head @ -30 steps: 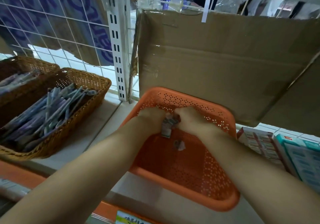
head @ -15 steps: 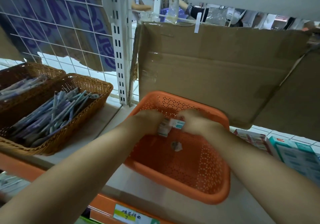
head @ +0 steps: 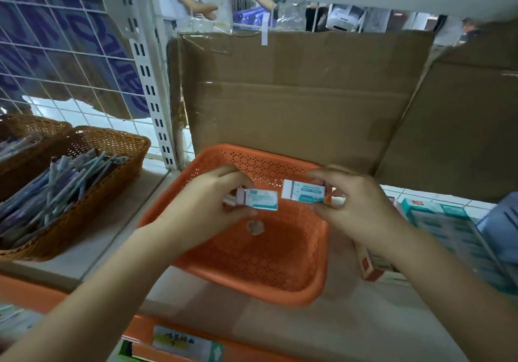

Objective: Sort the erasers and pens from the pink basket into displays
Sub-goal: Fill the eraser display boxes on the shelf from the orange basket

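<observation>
An orange-pink perforated basket sits on the shelf in front of me. Over it, my left hand pinches a white and teal eraser, with what looks like a second small piece behind it. My right hand pinches another white and teal eraser by its right end. The two erasers are a small gap apart. One small grey scrap lies on the basket floor. Pens fill a wicker basket at the left.
A second wicker basket stands at the far left. Flattened brown cardboard leans behind the orange basket. Boxed teal and white goods lie at the right, with a red and white box under my right wrist. A white upright divides the shelf.
Both hands have risen from the basket's back corner and drawn apart, each with an eraser. The camera has tilted upward.
</observation>
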